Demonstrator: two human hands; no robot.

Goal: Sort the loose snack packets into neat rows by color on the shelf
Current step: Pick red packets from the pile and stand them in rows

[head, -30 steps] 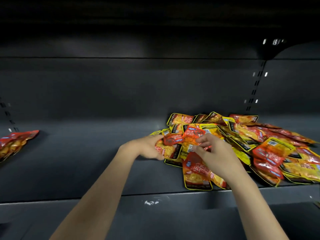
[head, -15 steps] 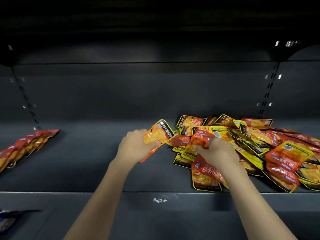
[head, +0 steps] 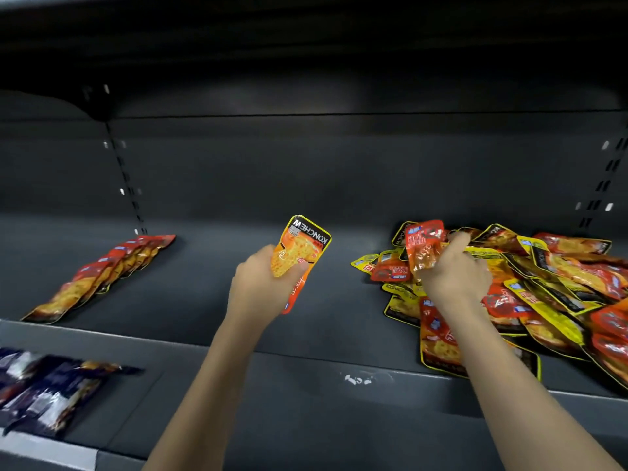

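Note:
A loose heap of red and yellow snack packets (head: 530, 287) lies on the right of the dark shelf (head: 210, 300). My right hand (head: 453, 273) grips a red packet (head: 423, 248) at the heap's left edge, lifted upright. My left hand (head: 263, 283) holds a small stack of packets, a yellow-edged orange packet (head: 300, 246) on top, above the shelf's middle. A neat overlapping row of red packets (head: 108, 273) lies at the shelf's left.
The shelf's back wall and the shelf above close in the space. Slotted uprights (head: 124, 175) stand at the back left and far right. On the lower shelf at bottom left lie dark blue packets (head: 47, 389). Bare shelf surface shows between the red row and the heap.
My left hand has drawn its packets left, away from the heap, to mid-shelf. My right hand has lifted a red packet out of the heap. The view has swung left, showing more of the red row.

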